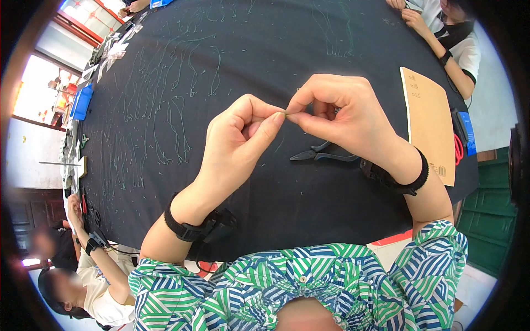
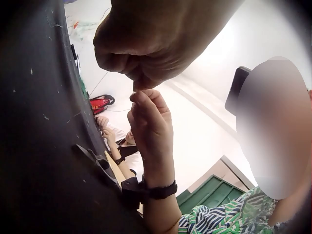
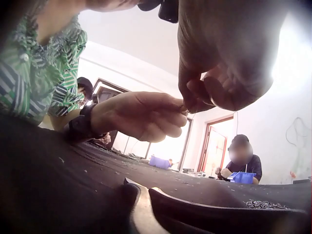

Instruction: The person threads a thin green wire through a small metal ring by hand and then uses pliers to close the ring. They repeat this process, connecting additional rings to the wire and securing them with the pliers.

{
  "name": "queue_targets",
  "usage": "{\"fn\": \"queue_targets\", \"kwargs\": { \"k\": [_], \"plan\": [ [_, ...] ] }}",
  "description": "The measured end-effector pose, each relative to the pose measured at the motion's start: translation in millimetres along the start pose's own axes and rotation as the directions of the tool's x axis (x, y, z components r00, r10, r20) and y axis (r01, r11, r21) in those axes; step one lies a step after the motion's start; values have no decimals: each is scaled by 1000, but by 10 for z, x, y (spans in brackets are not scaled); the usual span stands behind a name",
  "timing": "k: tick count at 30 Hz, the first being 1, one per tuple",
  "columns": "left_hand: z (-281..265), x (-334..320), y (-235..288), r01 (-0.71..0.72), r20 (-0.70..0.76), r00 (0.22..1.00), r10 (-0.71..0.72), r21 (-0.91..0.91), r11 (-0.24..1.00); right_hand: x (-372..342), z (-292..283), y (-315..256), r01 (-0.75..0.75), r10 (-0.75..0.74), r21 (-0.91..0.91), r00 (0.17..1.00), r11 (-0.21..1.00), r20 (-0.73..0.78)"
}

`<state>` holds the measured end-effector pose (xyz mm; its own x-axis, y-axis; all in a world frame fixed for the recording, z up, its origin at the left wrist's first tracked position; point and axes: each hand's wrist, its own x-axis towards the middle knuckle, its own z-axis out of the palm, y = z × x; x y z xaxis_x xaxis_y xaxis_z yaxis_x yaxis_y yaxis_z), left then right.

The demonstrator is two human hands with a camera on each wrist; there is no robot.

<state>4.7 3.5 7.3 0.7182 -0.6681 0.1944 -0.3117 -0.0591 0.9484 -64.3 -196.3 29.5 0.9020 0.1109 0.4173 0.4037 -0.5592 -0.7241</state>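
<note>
My left hand (image 1: pixel 234 146) and right hand (image 1: pixel 353 113) meet over the black-covered table, thumb and forefinger pinched on each. Between the touching fingertips a speck of thin green strand (image 1: pixel 285 112) shows; the fingers hide most of it. In the left wrist view the right hand (image 2: pixel 151 122) comes up from below to the left fingertips. The right wrist view has the left hand (image 3: pixel 146 114) reaching in from the side, its fingertips against the right hand's. Dark-handled pliers (image 1: pixel 317 154) lie on the cloth below the right hand.
Many thin green strands (image 1: pixel 176 127) lie in loose rows at left on the black cloth (image 1: pixel 265 209). A brown notebook (image 1: pixel 430 127), red-handled scissors (image 1: pixel 458 149) and a blue box (image 1: pixel 468 132) are at right. Other people sit around the table; a blue bin (image 1: pixel 81 102) stands at far left.
</note>
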Motion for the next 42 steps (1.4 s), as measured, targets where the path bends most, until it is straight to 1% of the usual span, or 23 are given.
{"fn": "queue_targets", "kwargs": {
  "k": [7,13,16,19,22,25,28,31,34,37,40,42],
  "plan": [
    [17,21,-18,0,-44,999,0,-9,1000,0,4,31,10,-10,-21,1000,1000,-4],
    [14,21,-29,1,-25,1000,-2,-7,1000,-3,-2,28,11,-11,-22,1000,1000,3],
    [5,21,-24,14,-11,1000,-14,-10,1000,4,-21,15,-44,43,17,998,999,49],
    [-9,21,-40,13,29,1000,-13,15,1000,6,-33,41,-168,153,147,982,975,111],
    [-6,29,-17,33,24,999,-33,-11,999,32,-53,46,-291,242,307,952,906,188],
    [-9,26,-17,50,28,998,-49,-41,998,40,-43,124,-279,209,395,955,876,210],
    [-5,25,1,70,31,997,-68,-52,996,43,-71,103,-364,292,386,927,848,235],
    [-19,24,-11,81,35,996,-78,-70,994,42,-66,95,-366,290,412,927,834,237],
    [-27,26,-15,88,39,996,-84,-99,991,55,-73,102,-393,288,482,916,783,279],
    [-31,41,-13,93,25,996,-91,-101,991,40,-38,132,-377,268,501,922,779,279],
    [-35,36,-3,108,25,994,-106,-112,988,49,-18,119,-454,300,498,883,739,360],
    [-40,36,7,115,17,993,-114,-118,986,51,-35,176,-478,314,501,871,722,379]
  ]
}}
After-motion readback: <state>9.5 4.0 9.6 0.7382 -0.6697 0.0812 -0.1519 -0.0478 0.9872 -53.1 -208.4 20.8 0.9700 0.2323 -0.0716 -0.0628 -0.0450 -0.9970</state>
